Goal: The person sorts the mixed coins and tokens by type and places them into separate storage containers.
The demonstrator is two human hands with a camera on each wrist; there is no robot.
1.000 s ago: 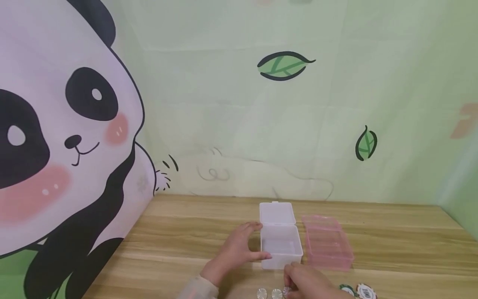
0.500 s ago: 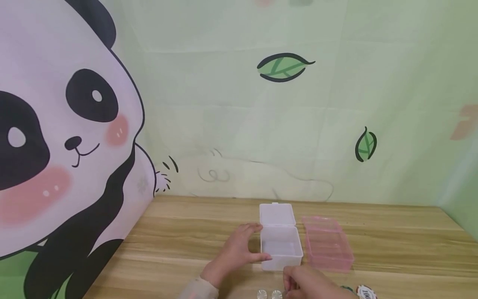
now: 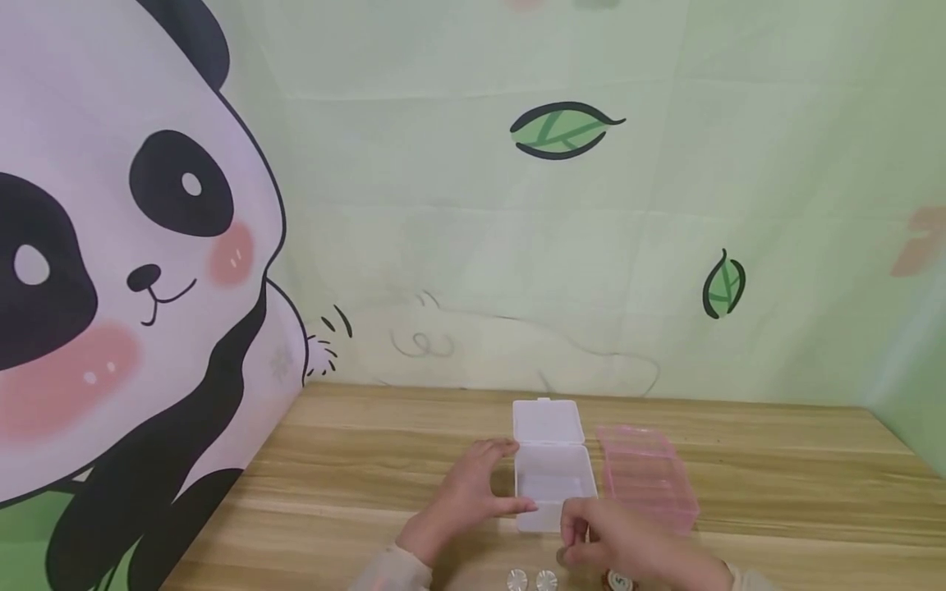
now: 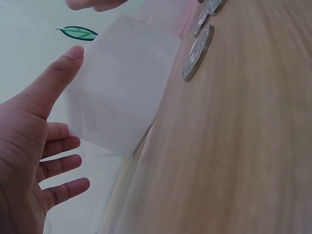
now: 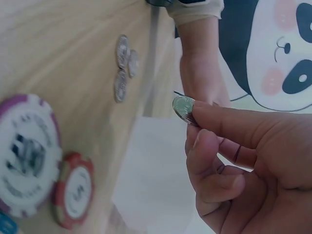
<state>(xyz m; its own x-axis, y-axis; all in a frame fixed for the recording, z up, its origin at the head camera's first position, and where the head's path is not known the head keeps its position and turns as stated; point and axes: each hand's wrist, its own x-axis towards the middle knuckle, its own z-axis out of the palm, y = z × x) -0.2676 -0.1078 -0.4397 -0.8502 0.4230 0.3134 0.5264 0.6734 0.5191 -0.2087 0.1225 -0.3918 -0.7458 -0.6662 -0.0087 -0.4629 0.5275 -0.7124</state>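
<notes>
A white plastic box (image 3: 554,476) stands with its lid (image 3: 548,422) tipped back. My left hand (image 3: 469,488) is at the box's left side, thumb extended along its near edge and fingertips by the far left corner. In the left wrist view, those fingers (image 4: 63,168) are spread apart. Near the box's front right corner, my right hand (image 3: 613,533) pinches a silver coin (image 5: 183,107) between thumb and index finger, seen clearly in the right wrist view. More silver coins (image 5: 122,51) lie on the table in front of the box.
A transparent pink box (image 3: 650,484) sits just right of the white one, partly behind my right hand. Poker chips, a purple-and-white one (image 5: 29,156) and a red one (image 5: 78,190), lie on the wooden table (image 3: 355,443). A panda-printed cloth (image 3: 148,246) walls the left side.
My right hand has lifted a coin from the row on the table and moved up to the box's front right corner. My left hand and both boxes have stayed put.
</notes>
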